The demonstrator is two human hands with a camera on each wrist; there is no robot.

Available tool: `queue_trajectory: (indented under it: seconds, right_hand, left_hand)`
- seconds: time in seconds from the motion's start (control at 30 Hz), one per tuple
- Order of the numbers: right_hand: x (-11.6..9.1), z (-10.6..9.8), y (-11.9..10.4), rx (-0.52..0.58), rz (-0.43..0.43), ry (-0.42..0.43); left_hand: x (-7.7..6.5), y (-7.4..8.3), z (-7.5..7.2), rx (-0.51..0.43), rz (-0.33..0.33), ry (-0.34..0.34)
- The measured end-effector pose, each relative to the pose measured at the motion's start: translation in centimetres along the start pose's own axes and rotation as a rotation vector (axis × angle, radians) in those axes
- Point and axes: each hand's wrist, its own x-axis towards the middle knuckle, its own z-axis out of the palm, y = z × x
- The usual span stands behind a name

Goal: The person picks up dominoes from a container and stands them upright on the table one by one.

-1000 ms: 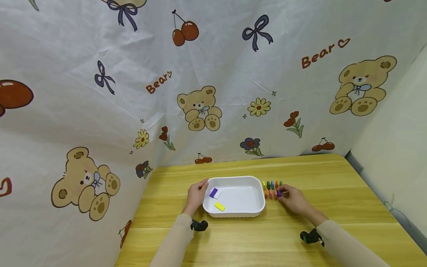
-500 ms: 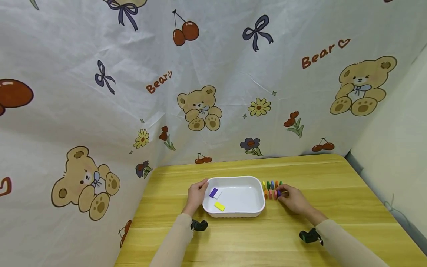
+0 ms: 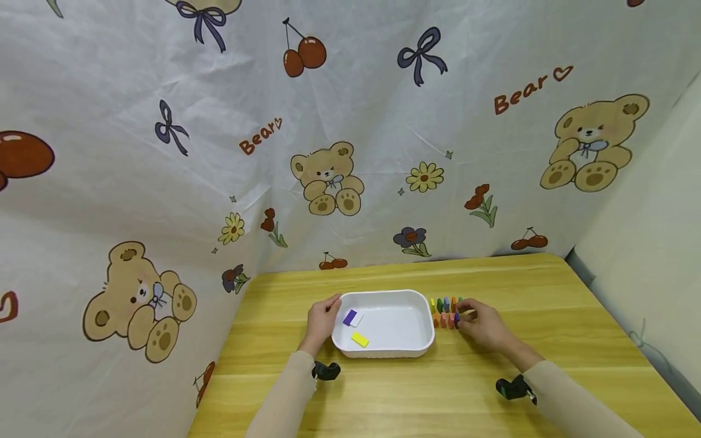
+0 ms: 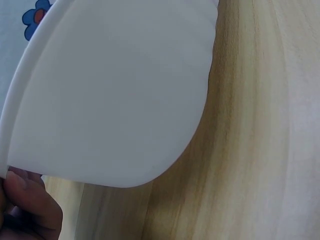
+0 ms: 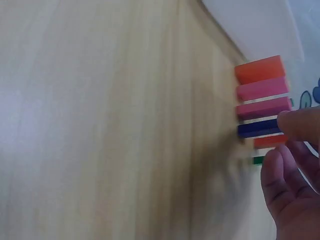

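Note:
My left hand (image 3: 319, 322) grips the left rim of a white plastic tray (image 3: 383, 353). In the left wrist view, its fingers (image 4: 37, 202) curl at the rim beside the tray's outer wall (image 4: 115, 100). My right hand (image 3: 484, 326) is at the right end of two rows of small coloured domino blocks. A purple domino block (image 5: 257, 128) stands on edge at the end of the front row. My thumb (image 5: 300, 124) overlaps its near end, while the fingertips are spread apart from it. Beside it stand pink (image 5: 262, 107) and orange (image 5: 260, 70) domino blocks.
In the tray lie a purple block (image 3: 350, 317), a white block (image 3: 357, 319) and a yellow block (image 3: 359, 339). The back row, with a blue block (image 3: 446, 303), stands near the tray's right wall. Patterned cloth (image 3: 372, 121) hangs behind the wooden table (image 3: 416, 401).
The right thumb and index finger have spread apart at the purple block, with the hand shifting slightly. The left hand and the tray stay in place.

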Motion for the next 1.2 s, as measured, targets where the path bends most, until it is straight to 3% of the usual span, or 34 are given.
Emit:
queue_trajectory:
  seconds: [0.13,0.27,0.47,0.63,1.2]
  right_hand:
    - [0.2,-0.4,-1.7,-0.023,-0.014,0.043]
    - [0.9,0.0,-4.6,0.021,-0.021,0.036]
    - [2.1,2.2,-7.9,0.052,-0.079,-0.002]
    - [2.7,4.3,-9.9,0.044,-0.076,-0.042]
    - [3.6,10.6,-12.4,0.033,-0.028,-0.088]
  left_hand:
    - [0.1,-0.2,-0.1,0.007,0.005,0.004]
    - [0.3,-0.3,-0.3,0.019,0.000,0.017]
    - [0.4,-0.1,-0.3,0.011,-0.013,0.008]
    - [0.4,0.0,-0.2,0.013,-0.019,0.003]
    - [-0.4,-0.5,0.1,0.016,-0.006,-0.003]
